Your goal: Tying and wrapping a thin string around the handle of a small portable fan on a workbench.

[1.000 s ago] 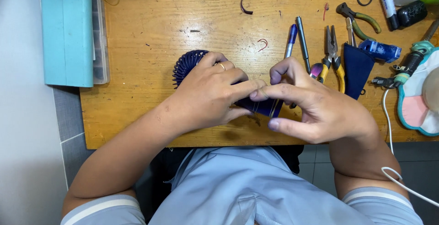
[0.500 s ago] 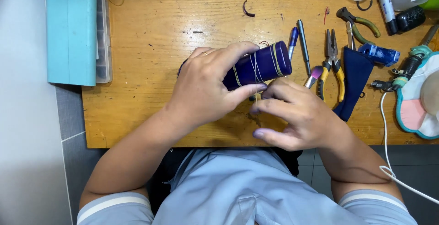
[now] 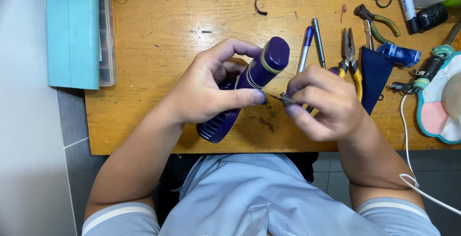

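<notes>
The purple device [image 3: 249,84] was gripped in the left hand [image 3: 206,89], fingers wrapped round its middle and the thumb pressed along its near side, so that it was held clear of the bench [image 3: 158,34] and tilted, with the flat end raised toward the far right and the ribbed end low by the bench's near edge. Two yellowish bands could be seen around the upper part. A small tool [image 3: 283,99] was pinched in the right hand [image 3: 326,104], fingers curled tight about it, its thin tip brought to the device's side just beside the left thumb. Half a second before, the device had been held nearly level and higher, with the right hand below it; a second before, both hands had been closed over it low on the bench. So the body had been turned and tipped up, and the tool had been brought against it; from this it was judged that handling had given way to fine work at one spot on the casing. Pliers [image 3: 349,53], two pens [image 3: 309,44] and a dark cloth [image 3: 374,72] lay beyond the right hand, untouched. A teal box [image 3: 72,34] stood well apart at the left.
</notes>
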